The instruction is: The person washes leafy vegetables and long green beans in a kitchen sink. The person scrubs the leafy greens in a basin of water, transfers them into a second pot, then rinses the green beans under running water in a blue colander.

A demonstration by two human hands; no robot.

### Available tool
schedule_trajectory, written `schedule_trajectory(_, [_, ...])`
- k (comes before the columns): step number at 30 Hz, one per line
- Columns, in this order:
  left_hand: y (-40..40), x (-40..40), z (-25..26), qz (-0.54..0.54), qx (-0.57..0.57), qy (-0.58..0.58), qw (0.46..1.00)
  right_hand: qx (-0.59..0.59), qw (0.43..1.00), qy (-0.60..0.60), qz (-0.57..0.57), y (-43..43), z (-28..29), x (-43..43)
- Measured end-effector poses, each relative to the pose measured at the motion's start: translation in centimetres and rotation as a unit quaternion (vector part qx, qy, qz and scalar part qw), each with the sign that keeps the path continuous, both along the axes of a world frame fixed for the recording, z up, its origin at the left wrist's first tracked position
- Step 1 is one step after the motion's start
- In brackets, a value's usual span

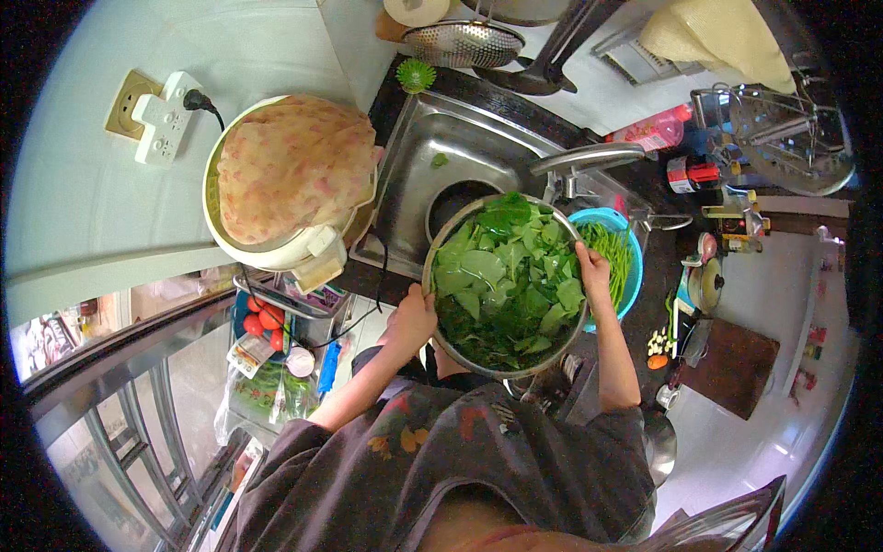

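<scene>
Both my hands grip the rim of a round metal basin [433,276] heaped with green leafy vegetables [507,272]. My left hand [412,319] holds its left side, and my right hand [593,269] holds the right side with the thumb on top of the rim. The basin is in front of my body and overlaps the near edge of a stainless steel sink [414,159]. One loose green leaf [439,160] lies on the sink's bottom. Partly behind my right hand is a blue plastic colander [639,276] holding thin green stalks [610,252].
A metal faucet [586,157] reaches over the sink's right side. Left of the sink stands a white appliance [210,200] under a patterned cloth [296,165]. Tomatoes [270,317] sit on a cart at lower left. A cleaver [697,341] and cutting board [731,369] lie on the right counter.
</scene>
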State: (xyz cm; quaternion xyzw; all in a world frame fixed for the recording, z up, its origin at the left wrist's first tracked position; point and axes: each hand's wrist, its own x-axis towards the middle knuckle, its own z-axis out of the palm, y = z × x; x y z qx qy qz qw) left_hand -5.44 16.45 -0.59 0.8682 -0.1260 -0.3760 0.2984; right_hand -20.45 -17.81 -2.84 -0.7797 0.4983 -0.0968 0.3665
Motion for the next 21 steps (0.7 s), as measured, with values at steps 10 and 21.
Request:
schedule_trajectory(10, [1.1,-2.2,-0.7,-0.002,-0.001,-0.008,1.0,0.055,0.996,0.044,0.046,0.9,2.0,0.0])
schedule_trajectory(21, [1.2,-3.0,-1.1,0.009,-0.003,0.017,1.0,0.035,0.998,0.018,0.043,0.1,-0.6,-1.2])
